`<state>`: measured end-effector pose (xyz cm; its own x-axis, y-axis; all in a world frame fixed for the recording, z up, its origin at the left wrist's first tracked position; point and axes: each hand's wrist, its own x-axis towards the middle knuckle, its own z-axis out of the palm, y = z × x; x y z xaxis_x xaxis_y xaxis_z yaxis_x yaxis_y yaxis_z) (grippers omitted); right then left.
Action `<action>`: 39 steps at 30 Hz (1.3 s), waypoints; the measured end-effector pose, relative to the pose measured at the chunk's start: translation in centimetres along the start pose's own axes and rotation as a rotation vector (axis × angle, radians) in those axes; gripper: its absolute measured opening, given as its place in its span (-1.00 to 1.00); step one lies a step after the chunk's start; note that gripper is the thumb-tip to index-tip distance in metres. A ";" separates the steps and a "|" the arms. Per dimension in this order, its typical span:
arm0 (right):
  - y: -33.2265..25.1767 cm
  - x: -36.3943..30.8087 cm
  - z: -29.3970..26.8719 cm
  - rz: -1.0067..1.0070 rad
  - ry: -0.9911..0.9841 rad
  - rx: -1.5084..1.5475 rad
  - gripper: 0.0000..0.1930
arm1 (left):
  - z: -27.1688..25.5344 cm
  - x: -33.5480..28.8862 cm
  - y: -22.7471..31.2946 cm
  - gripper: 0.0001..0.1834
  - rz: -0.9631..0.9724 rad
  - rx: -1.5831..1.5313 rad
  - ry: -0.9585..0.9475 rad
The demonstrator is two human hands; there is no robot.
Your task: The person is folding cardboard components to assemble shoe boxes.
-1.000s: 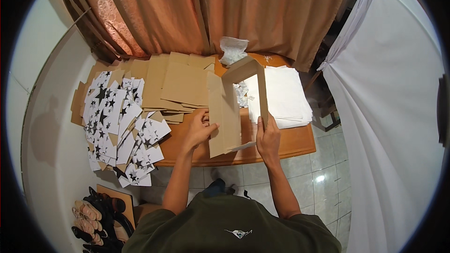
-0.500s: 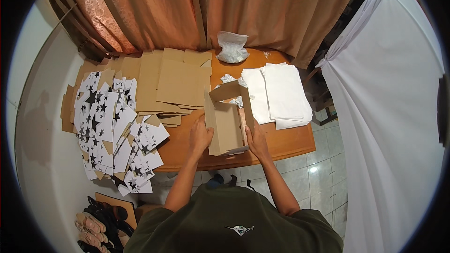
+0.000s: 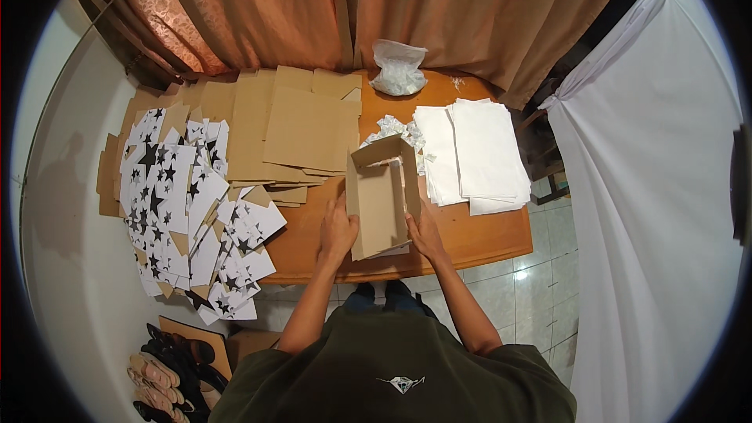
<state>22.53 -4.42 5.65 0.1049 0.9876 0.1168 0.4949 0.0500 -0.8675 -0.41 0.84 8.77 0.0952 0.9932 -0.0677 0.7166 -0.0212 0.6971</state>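
Observation:
A brown cardboard box (image 3: 381, 213), open at the top, is tilted over the front part of the wooden table (image 3: 305, 229). My left hand (image 3: 338, 230) grips its left wall near the lower corner. On the opposite wall, my right hand (image 3: 424, 231) holds it with the fingers over the side. The box's inside shows bare brown card, with a pale strip along the right and far inner edges. Just behind it lies a heap of small white packets (image 3: 394, 128), partly covered by the box.
Stacked flat cardboard sheets (image 3: 312, 129) lie left of the box. Star-printed white pieces (image 3: 168, 188) are piled farther left. White paper sheets (image 3: 489, 149) lie at right, a clear plastic bag (image 3: 398, 69) behind. Shoes (image 3: 157, 380) stand at lower left.
The box's far and right walls have drawn in and stand squarer around its base. Both hands still hold the sides. The whole view has shifted slightly.

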 end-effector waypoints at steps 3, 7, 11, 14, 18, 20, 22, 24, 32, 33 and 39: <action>-0.7 0.4 -0.7 0.050 -0.086 0.061 -0.56 | -1.9 0.0 1.1 -0.36 -0.023 -0.038 0.045; -0.7 0.7 -0.8 0.147 -0.251 0.076 -0.51 | -2.3 0.1 1.7 -0.37 -0.116 -0.003 0.033; 1.9 0.2 1.0 0.013 -0.189 0.030 -0.54 | 0.7 -0.1 -0.7 -0.36 -0.091 -0.064 0.085; 3.6 0.3 0.8 0.080 -0.218 -0.011 -0.52 | 1.4 0.0 0.3 -0.33 -0.076 -0.085 0.002; 2.0 0.9 0.0 -0.024 -0.261 0.014 -0.29 | 2.4 -0.2 0.0 -0.25 -0.067 -0.008 -0.043; 0.2 1.1 -0.8 -0.058 -0.236 0.059 -0.23 | 3.0 -0.3 -0.7 -0.23 -0.041 0.026 -0.026; -0.5 1.5 -1.6 0.041 -0.273 0.160 -0.12 | 3.4 -0.5 -1.2 -0.19 0.093 0.127 0.105; 0.4 1.9 -1.6 -0.063 -0.229 0.122 -0.14 | 3.9 -0.3 -1.6 -0.17 0.079 0.074 0.085; -0.3 2.3 -1.6 -0.050 -0.331 -0.057 -0.27 | 3.8 -1.2 -0.4 -0.11 -0.016 -0.101 -0.053; -0.6 2.4 -1.7 -0.032 -0.349 -0.095 -0.27 | 3.5 -1.3 0.2 -0.10 -0.041 -0.078 -0.074; -0.9 3.2 -2.2 0.045 -0.457 -0.065 -0.30 | 3.8 -0.8 -0.4 -0.12 -0.048 -0.004 -0.091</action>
<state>24.31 -1.65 7.88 -0.2562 0.9537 -0.1578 0.5530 0.0108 -0.8331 1.84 -0.38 5.87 0.1230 0.9785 -0.1655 0.7195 0.0269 0.6940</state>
